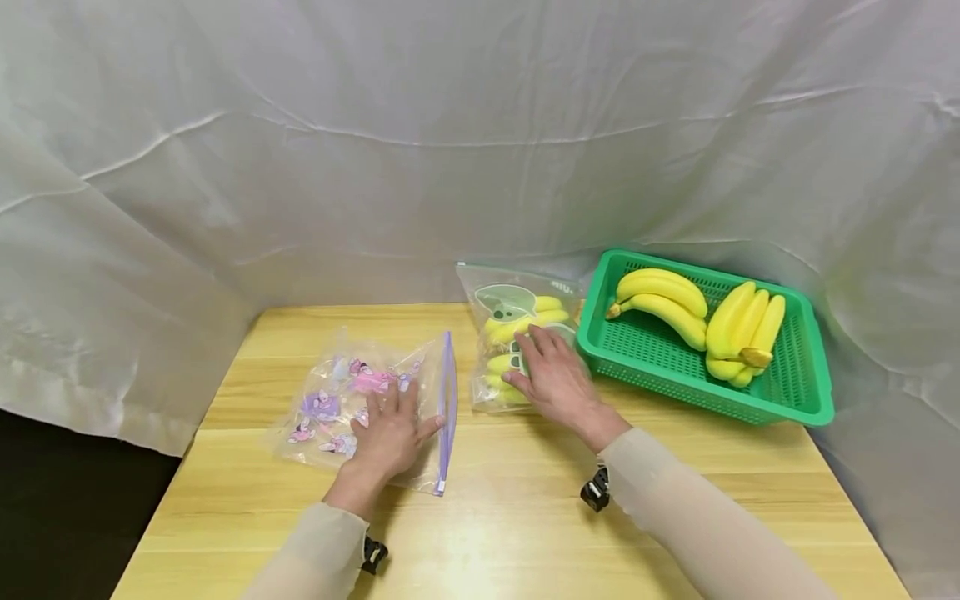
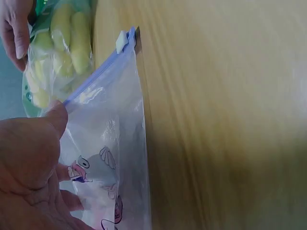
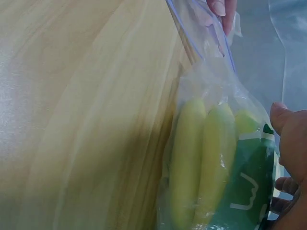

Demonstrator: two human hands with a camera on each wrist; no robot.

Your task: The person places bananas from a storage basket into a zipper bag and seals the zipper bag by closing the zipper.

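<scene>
A clear zip bag with pink and purple cartoon prints lies flat on the left of the table, its purple zip edge facing right. Spread over it, my left hand touches the plastic, thumb near the zip. The left wrist view shows a white slider at one end of that zip. Farther right, a second clear bag with green prints holds several yellow bananas. My right hand rests on its right side with fingers extended; in the right wrist view the fingertips are partly hidden.
A green plastic basket stands at the back right, close beside the filled bag. Two bunches of bananas lie in it. Grey-white cloth hangs behind the wooden table.
</scene>
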